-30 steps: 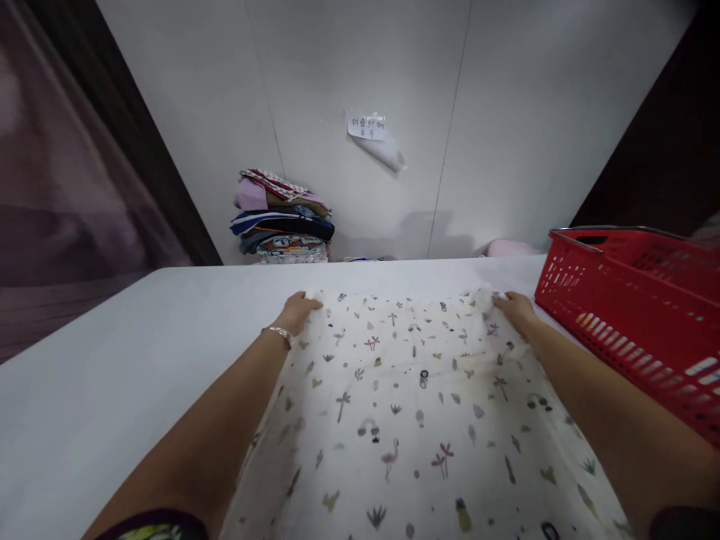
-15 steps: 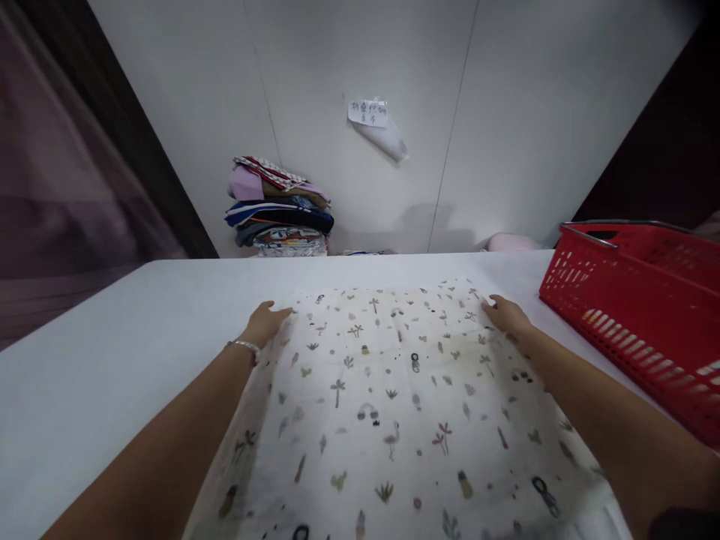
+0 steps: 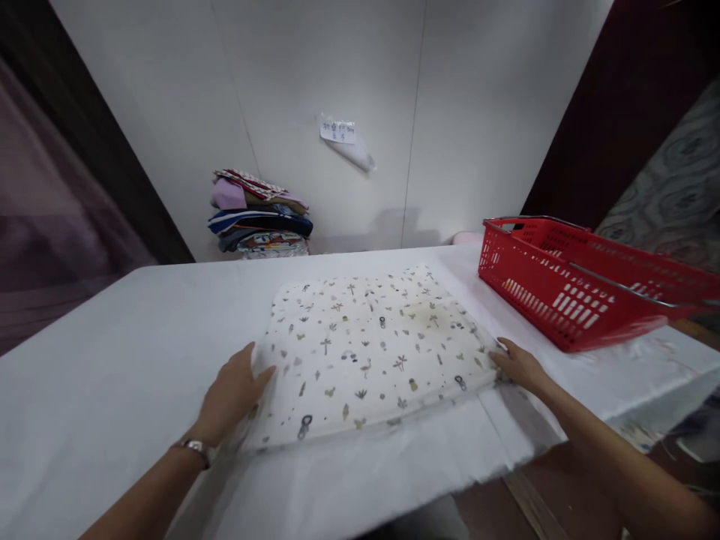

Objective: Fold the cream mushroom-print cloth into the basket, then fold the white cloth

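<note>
A white cloth (image 3: pixel 360 360) printed with small palms, flamingos and pineapples lies spread on the white-covered table (image 3: pixel 112 360), its near edge folded and slightly blurred. My left hand (image 3: pixel 233 394), with a bracelet at the wrist, is closed at the cloth's near left edge; thumb and index finger stand apart there, and the other fingers are mostly hidden. At the near right corner, my right hand (image 3: pixel 518 367) pinches the cloth's edge between thumb and fingers.
A red plastic basket (image 3: pixel 562 300) with metal handles stands on the right of the table. Folded clothes (image 3: pixel 262 214) are stacked at the back against the wall. A paper label (image 3: pixel 337 132) hangs on the wall. The table's near edge drops to the floor.
Both hands have come back from the cloth's far corners to its near side. The cloth now covers less length toward me. The view has shifted right, showing more of the basket.
</note>
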